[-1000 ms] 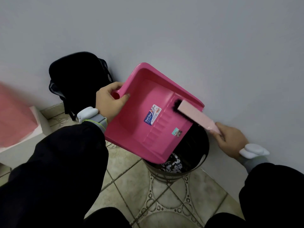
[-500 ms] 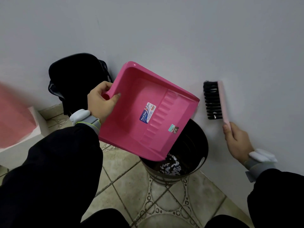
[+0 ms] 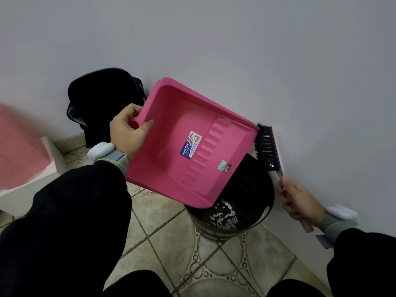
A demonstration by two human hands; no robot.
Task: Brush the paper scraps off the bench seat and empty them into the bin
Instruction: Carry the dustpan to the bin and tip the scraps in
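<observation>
My left hand (image 3: pixel 128 131) grips the handle of a pink dustpan (image 3: pixel 171 159), tilted with its lip over a dark round bin (image 3: pixel 257 189) against the wall. White paper scraps (image 3: pixel 225 213) lie in the bin's bottom. The pan's inside looks bare apart from its labels. My right hand (image 3: pixel 300 200) holds the pink handle of a brush (image 3: pixel 267 146). Its black bristles face left, beside the pan's right edge and above the bin's rim.
A black bag (image 3: pixel 100 99) sits on the floor against the wall, left of the bin. A blurred pink-topped white bench corner (image 3: pixel 32 151) is at the far left. Patterned tiles (image 3: pixel 171 243) cover the floor below.
The brush left the pan's inside, swung out to the right, and has now come back close to the pan's right edge. The pan stays tilted over the bin.
</observation>
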